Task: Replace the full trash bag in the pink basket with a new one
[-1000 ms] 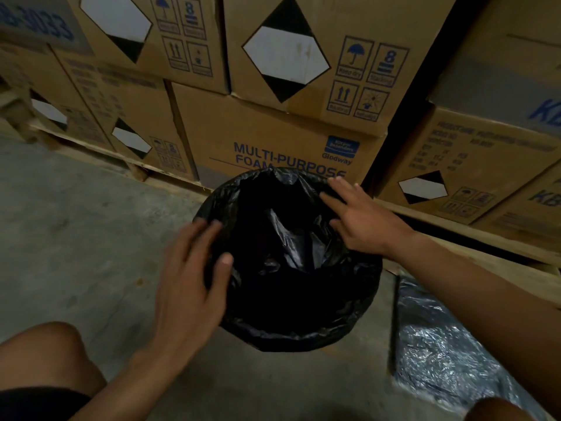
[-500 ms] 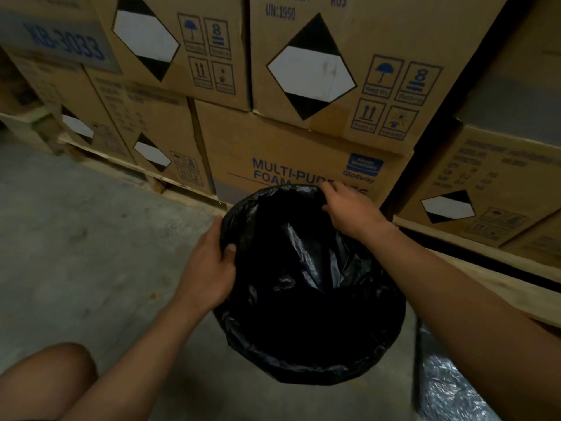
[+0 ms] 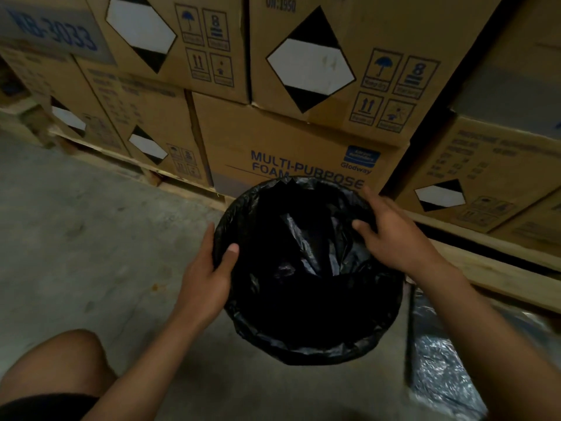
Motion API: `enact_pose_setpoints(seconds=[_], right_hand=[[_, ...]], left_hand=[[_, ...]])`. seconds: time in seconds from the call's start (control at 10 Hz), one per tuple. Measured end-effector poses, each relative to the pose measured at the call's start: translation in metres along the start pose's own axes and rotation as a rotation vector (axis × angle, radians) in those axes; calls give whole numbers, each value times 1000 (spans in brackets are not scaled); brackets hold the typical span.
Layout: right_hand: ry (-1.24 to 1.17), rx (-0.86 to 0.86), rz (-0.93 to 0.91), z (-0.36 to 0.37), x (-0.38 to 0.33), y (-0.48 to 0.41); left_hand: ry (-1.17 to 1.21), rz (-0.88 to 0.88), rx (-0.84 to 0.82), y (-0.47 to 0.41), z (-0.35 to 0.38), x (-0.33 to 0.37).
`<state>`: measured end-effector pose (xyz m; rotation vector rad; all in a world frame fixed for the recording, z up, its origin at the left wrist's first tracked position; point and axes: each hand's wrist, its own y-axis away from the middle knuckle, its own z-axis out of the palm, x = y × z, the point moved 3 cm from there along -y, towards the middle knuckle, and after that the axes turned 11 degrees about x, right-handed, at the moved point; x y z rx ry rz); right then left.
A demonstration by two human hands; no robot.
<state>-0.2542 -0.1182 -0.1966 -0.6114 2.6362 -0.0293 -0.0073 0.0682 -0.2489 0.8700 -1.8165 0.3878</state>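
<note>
A black trash bag (image 3: pixel 303 299) lines a round basket standing on the concrete floor; the bag folds over the rim all the way round, so none of the pink basket shows. My left hand (image 3: pixel 206 278) clasps the left rim, thumb inside the bag and fingers outside. My right hand (image 3: pixel 391 235) holds the upper right rim, thumb inside and fingers spread over the edge. The inside of the bag is dark and looks empty.
Stacked cardboard boxes (image 3: pixel 291 141) on a wooden pallet (image 3: pixel 501 268) stand right behind the basket. A crumpled shiny dark bag (image 3: pixel 440 360) lies on the floor to the right. My bare knee (image 3: pixel 57 360) is at the lower left. Bare concrete floor (image 3: pixel 91 238) spreads left.
Both hands went from hovering flat over the bag's edge to gripping the rim. My right hand slid from the far rim to the right side. The camera leaned closer.
</note>
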Motion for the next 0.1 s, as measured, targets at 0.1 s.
enact_pose_setpoints(seconds=[0.1], right_hand=[[-191,126,107,-38,13,41]], left_hand=[[31,4,70,6,-13,-8]])
